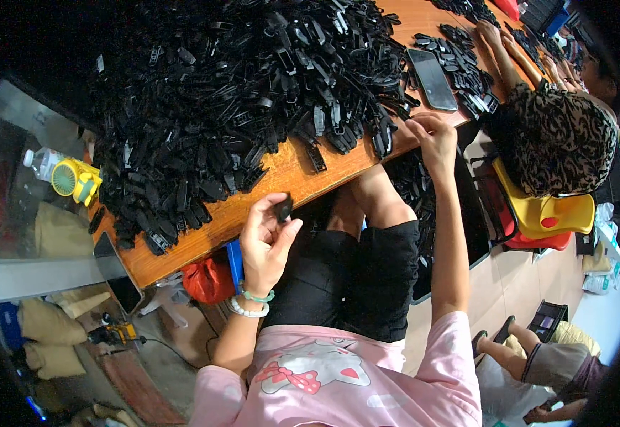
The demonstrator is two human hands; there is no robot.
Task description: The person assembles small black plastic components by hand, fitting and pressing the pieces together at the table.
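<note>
A small black piece [284, 210] is held in the left hand [263, 243], pinched between the thumb and bent fingers, just off the near edge of a wooden table [217, 229]; that wrist is circled by a green bracelet [259, 296] and a white beaded bracelet [249, 308]; the right hand [436, 144] is held at the table's edge farther right, its thumb and forefinger brought close together beside loose black parts (whether anything is pinched there cannot be told); much of the tabletop is covered by a broad heap of black plastic parts [217, 99]; a dark-screened phone [432, 80] is set by the heap's right side, near a smaller cluster of similar parts [454, 58]; at far left, a yellow fan [75, 181] is seen beside a clear bottle [42, 164]; a red bag [209, 280] is glimpsed below the table; at right, a yellow seat [543, 212] is partly hidden by a person in a patterned top [559, 139], whose hands are extended over the table.
</note>
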